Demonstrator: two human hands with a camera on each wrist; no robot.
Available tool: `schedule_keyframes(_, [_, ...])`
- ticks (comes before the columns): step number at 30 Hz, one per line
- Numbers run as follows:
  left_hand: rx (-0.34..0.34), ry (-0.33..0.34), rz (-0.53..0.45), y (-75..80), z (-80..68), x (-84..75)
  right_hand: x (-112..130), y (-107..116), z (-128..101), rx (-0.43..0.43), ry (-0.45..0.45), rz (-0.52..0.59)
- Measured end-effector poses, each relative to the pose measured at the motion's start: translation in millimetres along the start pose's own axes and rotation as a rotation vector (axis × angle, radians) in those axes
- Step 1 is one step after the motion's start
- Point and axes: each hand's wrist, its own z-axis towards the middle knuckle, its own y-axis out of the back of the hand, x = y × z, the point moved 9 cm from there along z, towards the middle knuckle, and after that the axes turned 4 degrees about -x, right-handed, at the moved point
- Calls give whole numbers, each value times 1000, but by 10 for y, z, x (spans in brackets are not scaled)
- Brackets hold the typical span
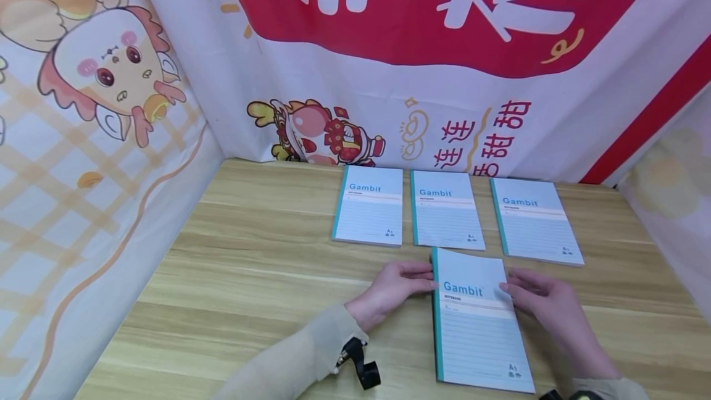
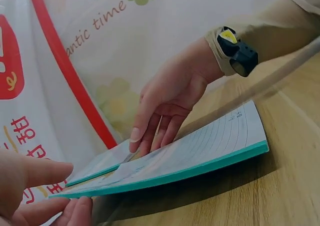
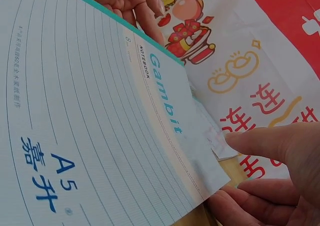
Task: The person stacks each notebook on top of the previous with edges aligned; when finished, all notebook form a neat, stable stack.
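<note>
Four light-blue "Gambit" notebooks with teal spines lie on a wooden table (image 1: 250, 276). The nearest notebook (image 1: 478, 326) (image 2: 190, 161) (image 3: 90, 110) lies between both hands. My left hand (image 1: 397, 286) (image 2: 35, 188) (image 3: 127, 0) pinches its spine edge near the top, thumb above and fingertips at the edge. My right hand (image 1: 541, 298) (image 2: 165, 103) (image 3: 272, 171) lays straight fingers on the cover at the top right edge. The other three notebooks, left (image 1: 369, 204), middle (image 1: 446, 208) and right (image 1: 534, 220), sit in a row just behind it.
Printed cloth banners (image 1: 389, 60) wall the table at the back and on both sides. Bare wood stretches to the left of the notebooks. A black strap (image 1: 361, 363) hangs at my left sleeve.
</note>
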Motion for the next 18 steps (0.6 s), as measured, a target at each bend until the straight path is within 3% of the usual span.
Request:
schedule_keyframes(5, [35,7,-78,-45,12,9,-3,-1,4,-4,0,-1])
schedule_keyframes(12, [42,-47,84,-78,-3,6,-15,3,12,-6,-9,14])
schedule_keyframes(18, [14,-49,75,-86,-19,-2,-30,1,15,-3,-20,11])
